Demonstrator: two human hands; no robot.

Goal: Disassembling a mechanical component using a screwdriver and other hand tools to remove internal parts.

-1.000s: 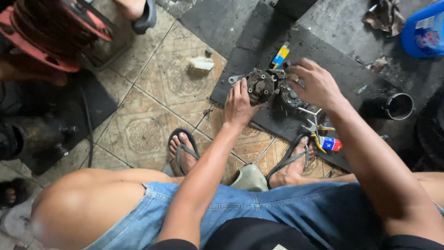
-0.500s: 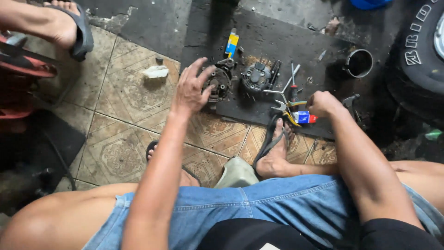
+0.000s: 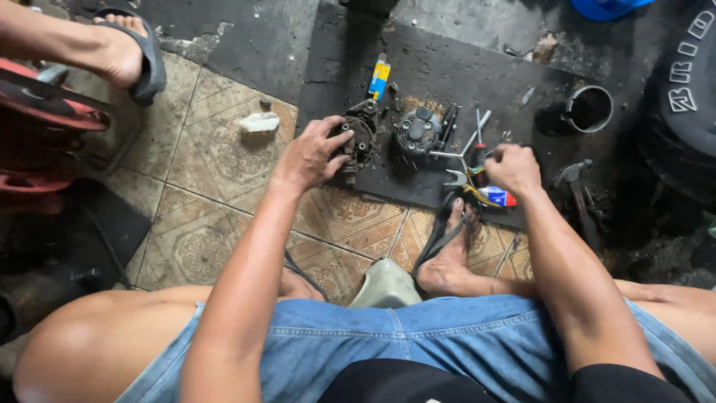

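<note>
My left hand (image 3: 309, 154) grips a dark round motor part (image 3: 360, 140) that rests on the black rubber mat (image 3: 447, 60). A second round grey motor part (image 3: 418, 130) lies just right of it. My right hand (image 3: 513, 168) is closed around the handle of a tool among the loose wrenches (image 3: 459, 160) on the mat; what tool it is stays hidden under the fingers. A screwdriver with a red, white and blue handle (image 3: 496, 195) lies under that hand. A yellow and blue tool handle (image 3: 380, 77) lies farther back.
A black metal cup (image 3: 588, 109) stands at the back right, a hammer (image 3: 576, 183) beside it, a tyre (image 3: 690, 112) at the right edge. Another person's sandalled foot (image 3: 127, 48) is at the top left, above a red machine part (image 3: 41, 112). A white scrap (image 3: 259, 122) lies on the patterned tiles.
My right hand has left the motor parts and come down to the tools at the right. My left hand stays on the dark motor part. The view has shifted.
</note>
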